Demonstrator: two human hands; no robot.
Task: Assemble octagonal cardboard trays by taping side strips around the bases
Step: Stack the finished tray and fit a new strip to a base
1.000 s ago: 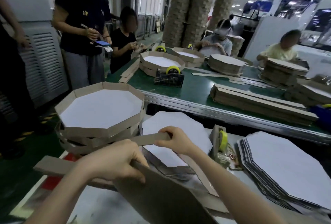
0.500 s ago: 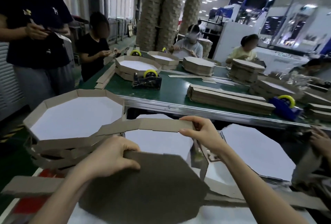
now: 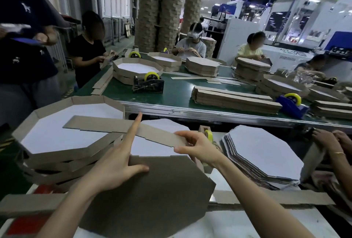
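Left grip (image 3: 114,165): thumb on brown face of octagonal base (image 3: 152,199), pinching its top edge; index finger straight, laid across side strip (image 3: 102,124). Right grip (image 3: 200,148): thumb and fingers pinching strip's right end. Base tilted up on near surface (image 3: 247,224). Strip lies along base's top edge, left end over tray stack (image 3: 57,142). White base stack (image 3: 262,154) just right of right grip.

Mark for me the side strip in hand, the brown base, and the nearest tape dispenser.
side strip (image 3: 106,125): head view, flat face near its left end.
brown base (image 3: 152,196): head view, centre of its brown face.
tape dispenser (image 3: 209,134): head view, its yellow roll.
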